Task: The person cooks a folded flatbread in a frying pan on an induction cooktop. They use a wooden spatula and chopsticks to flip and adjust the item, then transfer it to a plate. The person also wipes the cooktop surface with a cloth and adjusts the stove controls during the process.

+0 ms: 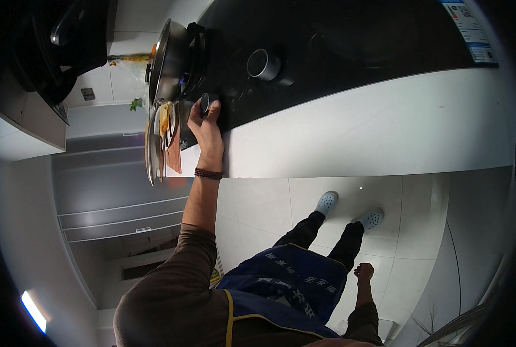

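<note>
My left hand (205,123) grips a round dark control knob (205,103) on the black glass gas cooktop (340,39), thumb on one side and fingers on the other. A second metal-rimmed knob (264,65) stands free to the right of it. Beyond my left hand, a steel pan (171,60) with a lid sits on a burner's black pan support (195,54). A small blue flame (183,81) shows under the pan. My right hand (364,271) hangs low at my side, fingers curled in, with nothing visible in it.
A white countertop (349,126) runs along the cooktop's front. Left of my left hand lie a wooden board (173,154), a plate (153,149) and yellow food (165,119). A black range hood (84,39) juts in at upper left. A grey refrigerator (114,182) stands at left.
</note>
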